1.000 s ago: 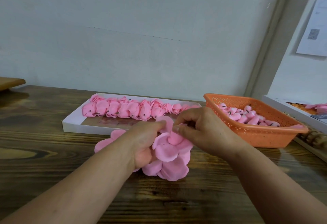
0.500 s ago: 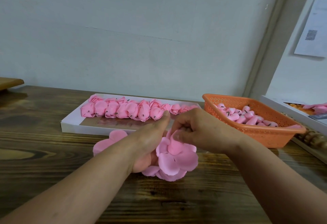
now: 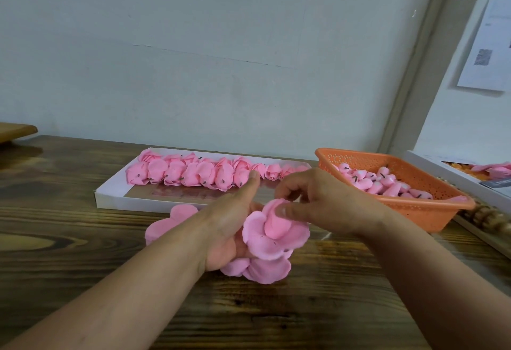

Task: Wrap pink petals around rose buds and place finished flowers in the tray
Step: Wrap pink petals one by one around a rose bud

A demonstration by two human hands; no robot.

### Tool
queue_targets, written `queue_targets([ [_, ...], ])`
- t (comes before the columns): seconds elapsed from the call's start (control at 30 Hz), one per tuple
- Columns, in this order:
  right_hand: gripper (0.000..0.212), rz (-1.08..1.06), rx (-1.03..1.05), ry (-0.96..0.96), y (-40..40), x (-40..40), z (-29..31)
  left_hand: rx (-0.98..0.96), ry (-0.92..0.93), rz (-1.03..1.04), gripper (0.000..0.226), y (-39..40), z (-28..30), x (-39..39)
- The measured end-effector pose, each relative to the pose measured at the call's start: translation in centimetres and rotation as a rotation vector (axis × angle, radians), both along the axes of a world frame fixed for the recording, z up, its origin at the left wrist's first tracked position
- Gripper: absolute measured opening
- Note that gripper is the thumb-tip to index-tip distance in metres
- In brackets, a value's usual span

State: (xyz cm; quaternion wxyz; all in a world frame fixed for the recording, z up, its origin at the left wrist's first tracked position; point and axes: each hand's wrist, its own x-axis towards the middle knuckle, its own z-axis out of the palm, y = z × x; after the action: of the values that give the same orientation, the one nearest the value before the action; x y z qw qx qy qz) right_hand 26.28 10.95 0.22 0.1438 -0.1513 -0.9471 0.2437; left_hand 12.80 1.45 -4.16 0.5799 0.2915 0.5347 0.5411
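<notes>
A pink petal piece [image 3: 269, 235] is held just above the wooden table, in front of me. My left hand [image 3: 232, 219] cups it from the left, the thumb stretched up toward the tray. My right hand [image 3: 323, 203] pinches one upper petal between thumb and fingers; whether a bud sits inside is hidden. More petal pieces [image 3: 258, 268] lie under it, and another petal piece [image 3: 168, 224] lies left of my left wrist. The white tray [image 3: 110, 200] behind holds a row of finished pink flowers [image 3: 193, 174]. An orange basket [image 3: 431, 208] at the right holds several rose buds [image 3: 384, 184].
A wall rises close behind the tray and basket. At the far right lie a white box [image 3: 453, 175] with pink and orange pieces and a carved wooden piece [image 3: 489, 217]. A wooden board [image 3: 16, 130] juts in at the far left.
My hands have lifted the petal piece slightly and tilted it up. My right fingers have moved onto an upper petal and my left thumb has straightened toward the tray.
</notes>
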Motion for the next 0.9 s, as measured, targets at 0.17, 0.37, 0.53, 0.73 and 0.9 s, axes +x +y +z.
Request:
queue_targets([
  [0.17,0.027,-0.097,0.054,0.076,0.2,0.0,-0.6,0.047,-0.201,0.046,0.079,-0.5,-0.3,-0.6],
  [0.37,0.024,-0.172,0.024,0.152,0.4,-0.1,-1.5,0.17,-0.144,0.133,0.04,-1.7,-1.3,0.3],
  [0.53,0.015,-0.068,0.096,0.114,-0.5,0.1,-1.5,0.053,-0.05,0.249,0.026,-1.9,-1.0,0.6],
  [0.73,0.009,0.004,0.267,0.126,-1.3,0.1,-1.1,-0.01,-0.032,0.297,0.031,-2.0,-0.1,0.5],
  [0.9,0.009,-0.012,0.268,0.18,-1.6,0.1,-1.4,-0.047,-0.057,0.364,0.029,-1.8,-0.3,0.5],
])
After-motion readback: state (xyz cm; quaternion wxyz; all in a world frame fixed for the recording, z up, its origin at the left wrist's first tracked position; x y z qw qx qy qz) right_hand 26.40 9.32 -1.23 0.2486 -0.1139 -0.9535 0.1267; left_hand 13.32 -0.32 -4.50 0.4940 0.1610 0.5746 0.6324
